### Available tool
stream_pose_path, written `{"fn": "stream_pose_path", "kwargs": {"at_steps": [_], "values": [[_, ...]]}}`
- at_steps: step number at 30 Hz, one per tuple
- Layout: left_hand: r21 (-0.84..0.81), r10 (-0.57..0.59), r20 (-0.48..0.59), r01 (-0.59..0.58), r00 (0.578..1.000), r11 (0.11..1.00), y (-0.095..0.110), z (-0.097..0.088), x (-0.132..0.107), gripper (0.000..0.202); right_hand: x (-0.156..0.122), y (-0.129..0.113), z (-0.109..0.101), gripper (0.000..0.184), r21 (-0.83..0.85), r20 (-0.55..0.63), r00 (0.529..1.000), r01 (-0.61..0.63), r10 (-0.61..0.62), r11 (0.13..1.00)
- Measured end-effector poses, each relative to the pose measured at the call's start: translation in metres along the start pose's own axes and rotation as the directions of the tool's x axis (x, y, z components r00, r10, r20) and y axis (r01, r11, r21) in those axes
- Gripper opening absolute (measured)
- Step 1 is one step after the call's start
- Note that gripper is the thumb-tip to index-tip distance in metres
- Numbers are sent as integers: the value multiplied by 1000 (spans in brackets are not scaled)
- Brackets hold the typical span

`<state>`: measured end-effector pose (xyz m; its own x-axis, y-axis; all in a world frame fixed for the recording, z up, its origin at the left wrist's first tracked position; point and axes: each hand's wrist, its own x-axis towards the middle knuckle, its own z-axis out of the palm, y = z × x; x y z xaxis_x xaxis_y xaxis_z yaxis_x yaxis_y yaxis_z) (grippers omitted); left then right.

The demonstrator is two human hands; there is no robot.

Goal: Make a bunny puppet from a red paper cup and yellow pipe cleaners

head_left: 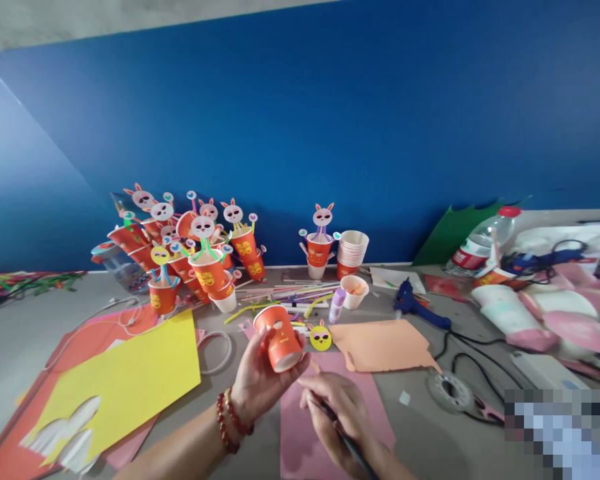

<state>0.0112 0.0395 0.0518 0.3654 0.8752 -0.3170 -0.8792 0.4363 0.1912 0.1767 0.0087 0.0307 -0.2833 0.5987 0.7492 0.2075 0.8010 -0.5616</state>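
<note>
My left hand (260, 387) is wrapped round a red paper cup (276, 337) with a white rim and base, tilted over the middle of the table. Just right of the cup, my right hand (337, 417) grips a slim dark pen-like tool (347, 437); its tip is hard to make out. Beneath the hands lies a sheet of pink paper (300, 460). Close behind the cup is a yellow round animal face (321, 337) with pink ears. A cut sheet of peach paper (383, 343) lies to the right of it.
Several red cups with rabbit faces (210, 270) crowd the back left; another rabbit cup (320, 252) stands beside stacked cups (353, 248). Yellow paper (145, 367) lies left. A glue stick (337, 305), blue glue gun (415, 303), clear tape roll (449, 392) and bottle (483, 243) are right of centre.
</note>
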Motion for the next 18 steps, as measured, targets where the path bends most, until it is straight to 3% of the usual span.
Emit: {"fn": "stream_pose_path", "kwargs": {"at_steps": [5,8,12,18], "values": [[-53,18,-79,-23,997,998,-15,21,11,22,1,3,0,30,25,-75,995,-71,73,997],[-68,-36,-91,30,995,997,-21,29,12,34,-1,6,0,27,11,-78,990,-116,116,993],[-107,-80,-130,66,988,992,-21,32,10,36,-2,8,-2,25,11,-67,990,-124,124,992],[-111,-16,-146,0,989,994,-22,29,12,38,-3,9,-1,26,-18,-43,989,-143,142,990]]}}
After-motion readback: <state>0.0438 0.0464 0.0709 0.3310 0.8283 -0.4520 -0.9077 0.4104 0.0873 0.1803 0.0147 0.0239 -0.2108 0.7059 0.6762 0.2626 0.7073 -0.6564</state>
